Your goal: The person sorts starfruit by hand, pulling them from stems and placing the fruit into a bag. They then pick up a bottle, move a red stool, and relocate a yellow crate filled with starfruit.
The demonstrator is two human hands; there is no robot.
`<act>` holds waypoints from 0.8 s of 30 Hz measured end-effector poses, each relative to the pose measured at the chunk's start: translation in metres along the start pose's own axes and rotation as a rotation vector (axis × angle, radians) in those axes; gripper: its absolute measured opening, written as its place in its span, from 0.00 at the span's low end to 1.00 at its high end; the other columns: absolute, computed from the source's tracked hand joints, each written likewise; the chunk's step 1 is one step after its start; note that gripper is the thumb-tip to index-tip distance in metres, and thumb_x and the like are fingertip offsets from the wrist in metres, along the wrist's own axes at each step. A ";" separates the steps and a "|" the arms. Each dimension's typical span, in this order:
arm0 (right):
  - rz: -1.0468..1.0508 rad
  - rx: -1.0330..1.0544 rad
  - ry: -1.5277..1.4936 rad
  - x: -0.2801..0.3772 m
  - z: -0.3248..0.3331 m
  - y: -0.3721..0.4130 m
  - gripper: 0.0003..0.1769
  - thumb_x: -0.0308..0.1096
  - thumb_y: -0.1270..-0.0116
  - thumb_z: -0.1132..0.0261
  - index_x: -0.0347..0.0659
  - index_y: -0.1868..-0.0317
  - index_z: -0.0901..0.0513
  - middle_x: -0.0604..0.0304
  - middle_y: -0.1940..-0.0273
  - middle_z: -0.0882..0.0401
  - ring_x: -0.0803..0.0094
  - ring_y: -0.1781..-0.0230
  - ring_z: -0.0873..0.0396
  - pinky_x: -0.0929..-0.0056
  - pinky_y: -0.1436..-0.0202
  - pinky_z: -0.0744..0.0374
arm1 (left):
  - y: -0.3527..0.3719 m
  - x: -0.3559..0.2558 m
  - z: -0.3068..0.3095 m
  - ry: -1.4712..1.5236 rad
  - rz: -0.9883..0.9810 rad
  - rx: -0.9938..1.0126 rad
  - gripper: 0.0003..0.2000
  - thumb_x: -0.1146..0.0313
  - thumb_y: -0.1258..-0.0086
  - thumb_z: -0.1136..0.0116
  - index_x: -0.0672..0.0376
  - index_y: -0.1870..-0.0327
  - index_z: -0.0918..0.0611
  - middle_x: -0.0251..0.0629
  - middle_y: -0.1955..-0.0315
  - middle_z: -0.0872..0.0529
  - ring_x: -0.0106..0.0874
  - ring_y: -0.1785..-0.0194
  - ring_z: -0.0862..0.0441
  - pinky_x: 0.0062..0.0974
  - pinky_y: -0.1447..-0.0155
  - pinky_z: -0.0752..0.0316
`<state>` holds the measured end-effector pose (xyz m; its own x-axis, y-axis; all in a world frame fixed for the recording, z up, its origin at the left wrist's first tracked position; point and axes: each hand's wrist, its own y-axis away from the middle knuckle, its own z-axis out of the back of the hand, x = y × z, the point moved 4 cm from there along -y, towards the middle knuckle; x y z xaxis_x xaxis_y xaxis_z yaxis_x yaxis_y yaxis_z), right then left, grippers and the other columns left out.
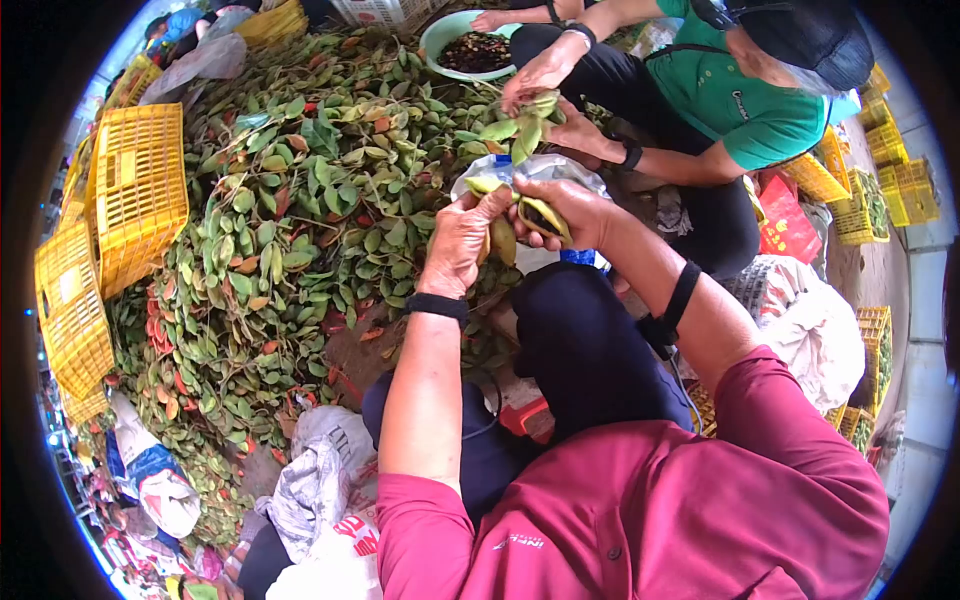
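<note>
Above a white plastic bag [585,172], my left hand [465,232] and my right hand [565,212] are close together. My left hand pinches the stem end of a leafy sprig [487,186]. The fingers of my right hand are wrapped round green-brown leaves [545,218] of the same bunch. Some leaves hang between the two hands. Just beyond, a co-worker in a green shirt holds another leafy sprig [528,128] in both hands.
A large heap of green leaves [300,200] spreads ahead and to the left. Yellow crates [140,190] stand at the left edge, others at the right. A pale green basin [432,40] with dark contents is at the top. White sacks [815,330] lie at the right.
</note>
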<state>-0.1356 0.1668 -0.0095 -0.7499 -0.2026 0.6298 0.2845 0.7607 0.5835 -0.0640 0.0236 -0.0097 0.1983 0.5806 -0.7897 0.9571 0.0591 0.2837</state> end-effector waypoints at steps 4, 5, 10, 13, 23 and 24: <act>-0.036 0.004 0.084 -0.003 -0.009 0.000 0.31 0.64 0.24 0.48 0.39 0.55 0.21 0.60 0.70 0.18 0.73 0.78 0.19 0.78 0.85 0.25 | 0.006 0.003 0.009 0.025 -0.019 -0.041 0.16 0.63 0.31 0.30 0.62 0.48 0.17 0.32 0.62 0.13 0.24 0.60 0.17 0.24 0.56 0.22; -0.008 -0.051 0.105 -0.002 -0.010 0.003 0.31 0.63 0.24 0.46 0.38 0.53 0.21 0.59 0.69 0.18 0.73 0.77 0.18 0.77 0.83 0.24 | 0.007 0.002 0.011 0.009 -0.050 -0.066 0.17 0.63 0.30 0.30 0.62 0.46 0.18 0.32 0.61 0.13 0.24 0.59 0.17 0.25 0.55 0.21; 0.317 -0.169 0.549 0.006 -0.028 0.021 0.29 0.54 0.25 0.39 0.39 0.38 0.21 0.58 0.59 0.20 0.76 0.68 0.19 0.77 0.74 0.22 | 0.007 -0.001 0.022 -0.019 -0.053 -0.248 0.16 0.63 0.36 0.25 0.61 0.52 0.15 0.29 0.62 0.14 0.21 0.62 0.20 0.23 0.58 0.25; 0.261 -0.247 0.520 -0.003 -0.019 0.010 0.27 0.53 0.24 0.40 0.40 0.39 0.20 0.60 0.60 0.20 0.77 0.72 0.22 0.76 0.75 0.24 | 0.007 0.001 0.020 -0.038 -0.080 -0.280 0.15 0.64 0.35 0.25 0.61 0.54 0.15 0.29 0.63 0.14 0.21 0.62 0.20 0.23 0.58 0.25; 0.365 -0.432 0.585 0.003 -0.017 0.008 0.23 0.48 0.27 0.41 0.38 0.46 0.18 0.63 0.71 0.23 0.78 0.75 0.22 0.75 0.74 0.20 | 0.001 0.012 0.001 -0.152 -0.237 -0.276 0.12 0.69 0.33 0.29 0.63 0.53 0.16 0.31 0.65 0.14 0.20 0.64 0.19 0.20 0.60 0.25; 0.320 -0.402 0.569 0.002 -0.012 0.007 0.23 0.49 0.28 0.41 0.38 0.47 0.18 0.63 0.71 0.23 0.77 0.74 0.21 0.74 0.73 0.19 | 0.004 0.009 -0.003 -0.212 -0.272 -0.298 0.13 0.68 0.34 0.29 0.63 0.53 0.16 0.31 0.65 0.14 0.20 0.64 0.19 0.20 0.59 0.25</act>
<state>-0.1280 0.1639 0.0022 -0.2027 -0.3793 0.9028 0.7129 0.5750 0.4016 -0.0595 0.0311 -0.0141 0.0164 0.3341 -0.9424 0.8839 0.4357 0.1699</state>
